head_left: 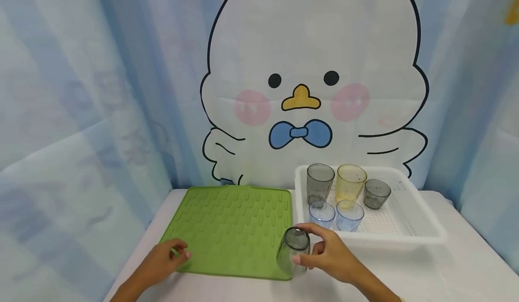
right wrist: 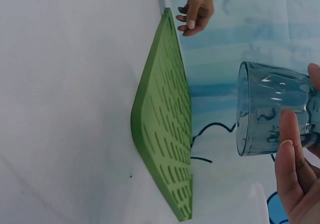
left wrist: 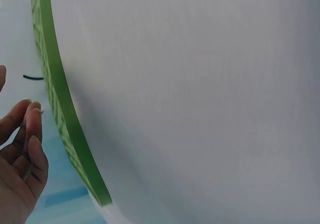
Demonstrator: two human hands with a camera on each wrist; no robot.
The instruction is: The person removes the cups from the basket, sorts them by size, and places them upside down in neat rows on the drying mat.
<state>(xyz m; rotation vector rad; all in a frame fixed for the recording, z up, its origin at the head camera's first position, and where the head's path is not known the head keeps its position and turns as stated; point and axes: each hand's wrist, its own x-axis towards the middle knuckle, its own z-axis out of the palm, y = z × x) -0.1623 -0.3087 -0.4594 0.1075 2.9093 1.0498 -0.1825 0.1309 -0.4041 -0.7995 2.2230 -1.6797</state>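
Observation:
My right hand (head_left: 330, 254) grips a grey drinking glass (head_left: 293, 250) between thumb and fingers near its base. The glass is upside down, its wide mouth facing down, and overlaps the front right corner of a green ridged drying mat (head_left: 231, 230). In the right wrist view a gap shows between the rim of the glass (right wrist: 243, 108) and the mat (right wrist: 165, 119). Beside the mat's front left corner is my left hand (head_left: 162, 261), fingers loosely bent and holding nothing. The left wrist view catches its fingers (left wrist: 35, 129) next to the mat's edge.
A white perforated basket (head_left: 405, 239) stands right of the mat. Inside are a tall grey glass (head_left: 320, 180), a yellow glass (head_left: 350, 182), a short grey glass (head_left: 377, 194) and two short blue glasses (head_left: 322, 214). Printed curtains hang behind the white table (head_left: 385, 270) and along its sides.

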